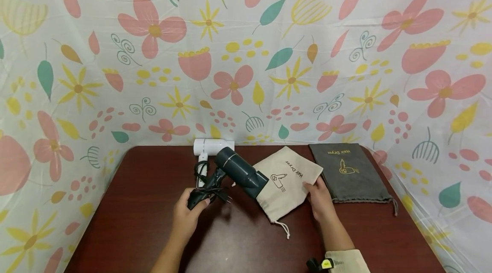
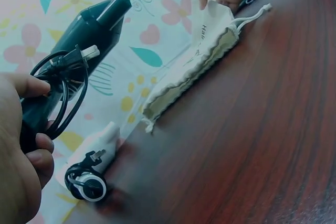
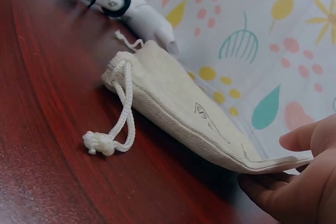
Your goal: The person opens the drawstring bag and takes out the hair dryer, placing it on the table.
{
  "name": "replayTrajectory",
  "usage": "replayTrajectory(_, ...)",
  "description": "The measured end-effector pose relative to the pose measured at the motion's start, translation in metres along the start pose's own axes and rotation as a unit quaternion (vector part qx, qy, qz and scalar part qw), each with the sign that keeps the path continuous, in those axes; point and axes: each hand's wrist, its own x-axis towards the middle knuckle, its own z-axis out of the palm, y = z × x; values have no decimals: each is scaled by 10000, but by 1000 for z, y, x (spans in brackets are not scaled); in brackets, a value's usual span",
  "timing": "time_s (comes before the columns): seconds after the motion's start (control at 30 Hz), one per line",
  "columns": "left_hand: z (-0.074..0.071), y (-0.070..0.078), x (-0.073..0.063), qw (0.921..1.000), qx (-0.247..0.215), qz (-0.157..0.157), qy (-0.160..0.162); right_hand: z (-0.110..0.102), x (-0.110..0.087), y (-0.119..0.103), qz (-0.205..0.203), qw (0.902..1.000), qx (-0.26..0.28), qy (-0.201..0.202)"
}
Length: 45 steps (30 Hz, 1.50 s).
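My left hand (image 1: 185, 214) grips the handle of a dark hair dryer (image 1: 239, 170), raised over the table. Its black cord (image 2: 67, 90) is looped around the handle, with the plug sticking out. With fingers at the far right edge, my right hand (image 1: 321, 200) holds a beige drawstring pouch (image 1: 284, 179) printed "Hair Dryer". In the head view the dryer's nozzle overlaps the pouch's left side. The pouch's mouth (image 2: 191, 77) gapes slightly in the left wrist view. A knotted white drawstring (image 3: 123, 114) hangs from it, and its bottom end is lifted.
Behind the dark dryer lies a white hair dryer (image 1: 207, 147) with a black cord about its handle. A grey drawstring pouch (image 1: 351, 179) lies flat at the right of the reddish-brown table (image 1: 127, 221). A flower-patterned curtain (image 1: 234, 51) stands along the table's far edge.
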Motion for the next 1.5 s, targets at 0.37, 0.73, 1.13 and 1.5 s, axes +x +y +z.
replayTrajectory(0.37, -6, 2, 8, 9972, -54, -429, 605, 5, -6, -1, 3, 9990, -433, -125)
replayTrajectory(0.73, -13, 2, 15, 9898, -263, -470, 1317, 4, -12, 3, 53, 9921, -1251, -47)
replayTrajectory(1.13, -25, -2, 26, 9789, -700, -564, 1833, 2, -14, 5, -93, 9870, -1599, -103)
replayTrajectory(1.5, -30, -5, 33, 9746, -595, -538, 2089, 4, -14, 6, -225, 9787, -2011, 335)
